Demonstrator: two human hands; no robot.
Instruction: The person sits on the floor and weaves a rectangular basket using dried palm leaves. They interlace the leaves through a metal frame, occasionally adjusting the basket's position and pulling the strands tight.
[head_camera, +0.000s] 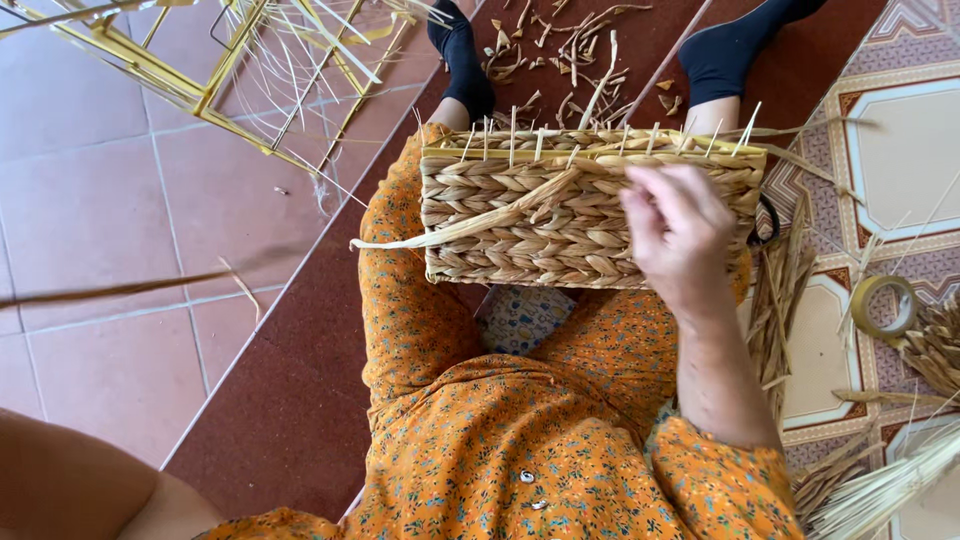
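On the lap, a woven basket (560, 215) is being steadied by the right hand (680, 235), which is laid over its right part with the fingers curled down onto the weave, so it's a loose grip rather than a flat palm. The left hand isn't really shown; only a bare forearm (70, 480) is seen at the bottom left corner, and whether that hand is open or closed can't be told. A long thin strand (110, 290) is stretched across the left side toward it, blurred.

The basket is made of thick twisted tan fibre, plaited in rows, with a yellowish rim (590, 153) along the far edge and thin pale stakes sticking up out of it. One loose flat strand (460, 225) is left hanging out of the weave and points down to the left. The long axis is laid left to right across the knees, with the rim side turned away toward the feet. Most of the basket is left of the hand.

Further out, orange flowered clothing (500, 440) is worn, and dark socks (735, 50) are seen past the basket among fibre scraps (560, 45). A yellow frame (200, 85) is set at the upper left, and a roll of tape (885, 305) and bundled straw (880, 490) are placed at the right.
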